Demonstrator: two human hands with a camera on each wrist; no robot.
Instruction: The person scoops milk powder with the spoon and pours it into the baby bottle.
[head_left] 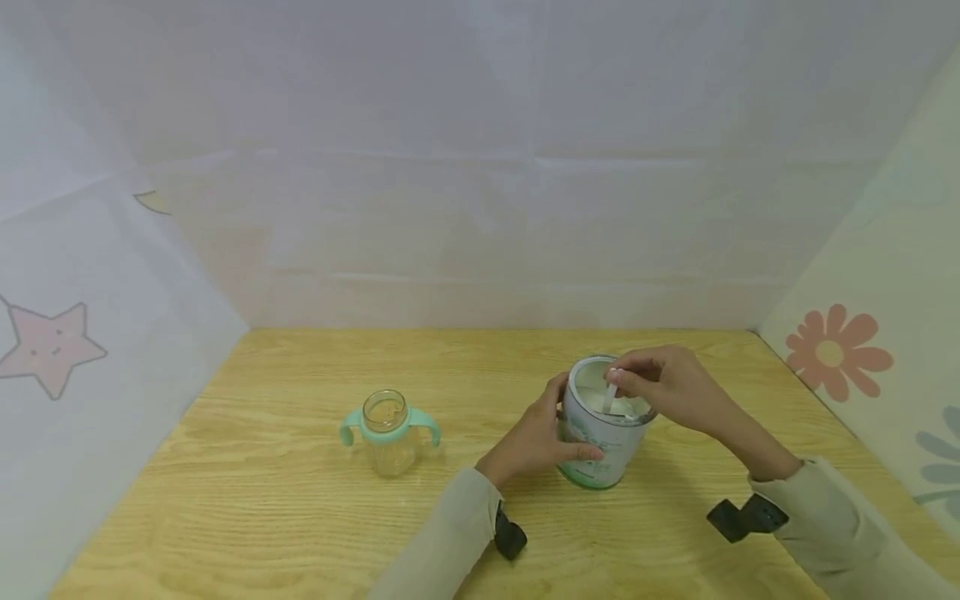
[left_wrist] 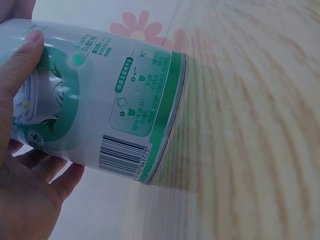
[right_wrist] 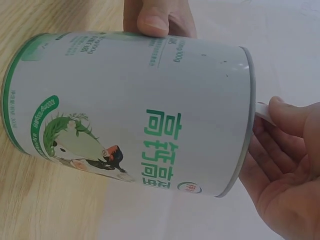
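My left hand (head_left: pixel 536 437) grips the side of a white and green milk powder can (head_left: pixel 624 442), its thumb across the front. The can is open at the top, with pale powder (head_left: pixel 591 398) inside. Over the rim, my right hand (head_left: pixel 670 390) pinches the handle of a white scoop (head_left: pixel 611 400) that reaches down into the can; its bowl is hidden. In the right wrist view the scoop handle (right_wrist: pixel 263 111) sticks out past the can's rim between thumb and fingers. The left wrist view shows the can's barcode (left_wrist: pixel 123 156) and printed instructions.
A clear baby bottle (head_left: pixel 393 458) with a mint green collar and two handles stands uncapped on the wooden table (head_left: pixel 285 500), left of the can. White cloth walls (head_left: pixel 480 208) enclose the table at the back and sides.
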